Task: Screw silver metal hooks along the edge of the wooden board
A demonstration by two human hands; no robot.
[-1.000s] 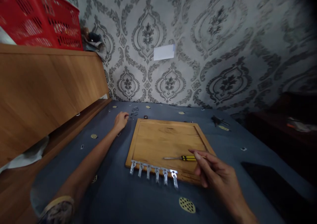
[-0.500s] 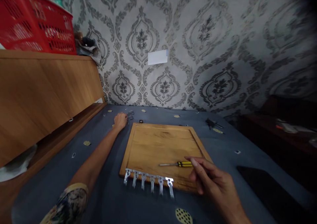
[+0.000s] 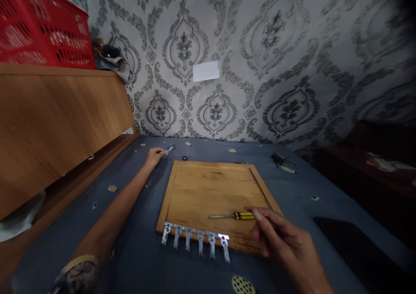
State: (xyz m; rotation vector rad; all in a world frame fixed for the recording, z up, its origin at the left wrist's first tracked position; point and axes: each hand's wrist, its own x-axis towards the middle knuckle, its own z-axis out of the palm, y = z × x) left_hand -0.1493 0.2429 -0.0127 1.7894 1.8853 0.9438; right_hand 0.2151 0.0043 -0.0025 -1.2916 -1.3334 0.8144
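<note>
Right hand grips screwdriver above wooden board — left hand beside metal pieces, cannot tell its hold

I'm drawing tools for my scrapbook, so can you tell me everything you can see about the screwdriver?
The screwdriver has a yellow-and-black handle that looks like plastic, and a thin, straight, silvery shaft that looks like metal. The right hand holds it by the handle and hides the handle's back end. The shaft points left across the nearer part of the wooden board. The tip is too small to make out its shape, and I can't tell whether it touches the wood.
</note>
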